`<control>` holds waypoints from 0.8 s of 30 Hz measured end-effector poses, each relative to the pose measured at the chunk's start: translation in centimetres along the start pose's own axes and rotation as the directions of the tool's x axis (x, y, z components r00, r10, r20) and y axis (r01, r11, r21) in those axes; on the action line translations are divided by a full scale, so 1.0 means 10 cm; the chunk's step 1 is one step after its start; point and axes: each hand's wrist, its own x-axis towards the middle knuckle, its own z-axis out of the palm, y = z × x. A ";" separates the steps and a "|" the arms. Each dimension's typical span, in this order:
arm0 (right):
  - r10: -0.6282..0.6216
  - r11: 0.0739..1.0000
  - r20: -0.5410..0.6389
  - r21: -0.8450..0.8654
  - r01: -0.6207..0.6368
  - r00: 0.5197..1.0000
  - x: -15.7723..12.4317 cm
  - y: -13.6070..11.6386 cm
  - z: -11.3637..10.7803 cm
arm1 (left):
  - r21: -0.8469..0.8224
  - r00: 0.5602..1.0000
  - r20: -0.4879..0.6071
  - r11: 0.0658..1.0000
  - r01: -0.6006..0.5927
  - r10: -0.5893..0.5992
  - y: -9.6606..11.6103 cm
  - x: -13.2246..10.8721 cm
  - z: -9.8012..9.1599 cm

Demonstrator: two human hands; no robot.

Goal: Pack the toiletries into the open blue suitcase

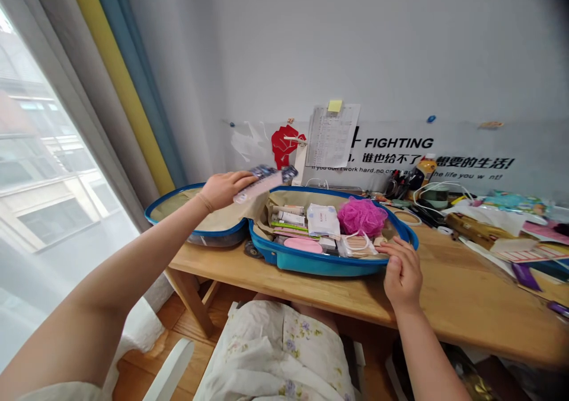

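Note:
A blue-rimmed suitcase (329, 264) lies open on the wooden table. My left hand (226, 188) is closed on a flat box (265, 183) with a dark patterned top and a pale pinkish side, slightly blurred, held above the hinge between the two halves. At the right front corner, my right hand (402, 273) grips the suitcase's rim, fingers over the inside and thumb outside. Inside the right half are a magenta bath puff (362, 216), a white packet (323, 220), a pink oval item (303, 245), a bundle of thin sticks (357, 245) and several tubes (290, 217).
Clutter covers the table's right side: pens (393, 184), an orange-labelled bottle (427, 168), cables, papers and a brown pouch (478, 226). A white lamp stand (300, 162) rises behind the suitcase. Curtains (120, 80) hang at the left. A white chair arm (171, 368) is below.

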 end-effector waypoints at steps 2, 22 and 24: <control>0.001 1.000 -0.002 -0.005 -0.001 1.000 0.00 0.00 0.00 | -0.023 0.988 0.015 0.988 -0.151 0.151 0.21 0.11 0.04; 0.013 1.000 0.005 -0.006 -0.013 1.000 0.00 -0.02 -0.01 | -0.185 0.833 0.301 0.886 -0.426 0.464 0.75 0.43 0.39; 0.003 1.000 -0.002 -0.007 -0.003 1.000 0.01 -0.03 -0.01 | -0.183 0.855 0.312 0.909 -0.374 0.415 0.79 0.44 0.37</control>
